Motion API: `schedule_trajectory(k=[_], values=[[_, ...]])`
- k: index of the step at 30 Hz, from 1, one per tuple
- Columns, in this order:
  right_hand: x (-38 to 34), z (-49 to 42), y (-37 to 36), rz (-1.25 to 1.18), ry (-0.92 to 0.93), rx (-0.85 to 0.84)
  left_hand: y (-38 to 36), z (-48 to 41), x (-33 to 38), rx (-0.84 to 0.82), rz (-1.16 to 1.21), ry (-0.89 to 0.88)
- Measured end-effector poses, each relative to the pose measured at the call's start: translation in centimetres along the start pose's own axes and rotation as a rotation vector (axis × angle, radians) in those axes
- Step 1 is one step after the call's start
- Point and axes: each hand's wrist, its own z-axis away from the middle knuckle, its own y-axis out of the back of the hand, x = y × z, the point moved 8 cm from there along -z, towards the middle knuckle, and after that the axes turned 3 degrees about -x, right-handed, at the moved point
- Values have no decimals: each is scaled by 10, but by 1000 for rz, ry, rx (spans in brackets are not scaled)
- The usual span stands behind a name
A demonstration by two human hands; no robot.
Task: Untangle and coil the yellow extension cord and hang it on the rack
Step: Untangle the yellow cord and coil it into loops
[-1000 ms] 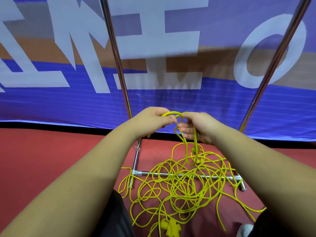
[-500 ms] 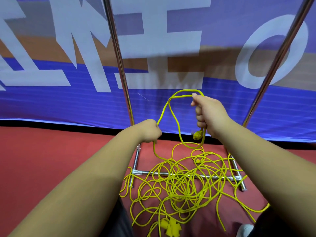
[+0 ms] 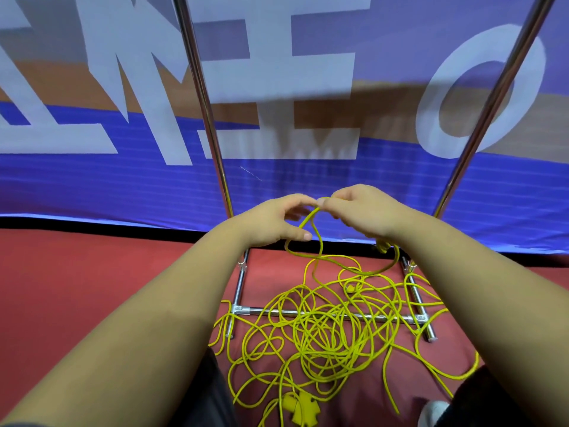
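The yellow extension cord (image 3: 320,331) lies in a tangled heap on the red floor, draped over the rack's base. Its yellow socket block (image 3: 300,408) sits at the bottom edge of the view. My right hand (image 3: 360,211) pinches the top of a raised loop of cord, and more cord hangs below its wrist. My left hand (image 3: 274,220) meets it at the same loop, fingertips on the cord and thumb stretched out below. The rack's two chrome uprights (image 3: 203,112) rise on either side of my hands.
The rack's chrome base bars (image 3: 323,314) lie on the red floor (image 3: 92,288) under the cord. A blue banner with large white letters (image 3: 308,87) hangs just behind the rack. My dark trouser legs and a white shoe (image 3: 434,411) are at the bottom.
My right hand, which had lifted a loop high, has come back down. My left hand has risen to meet it, and both now touch the loop's top together.
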Motion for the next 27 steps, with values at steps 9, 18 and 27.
schedule_trajectory(k=[9, 18, 27], values=[[16, -4, -21, -309, -90, -189, 15, -4, -4, 119, -27, 53], [18, -14, -21, -542, -42, -185, 49, -4, -14, 375, -137, 112], [22, -19, 13, -1016, 24, 163, 45, -5, -90, 201, -361, 439]])
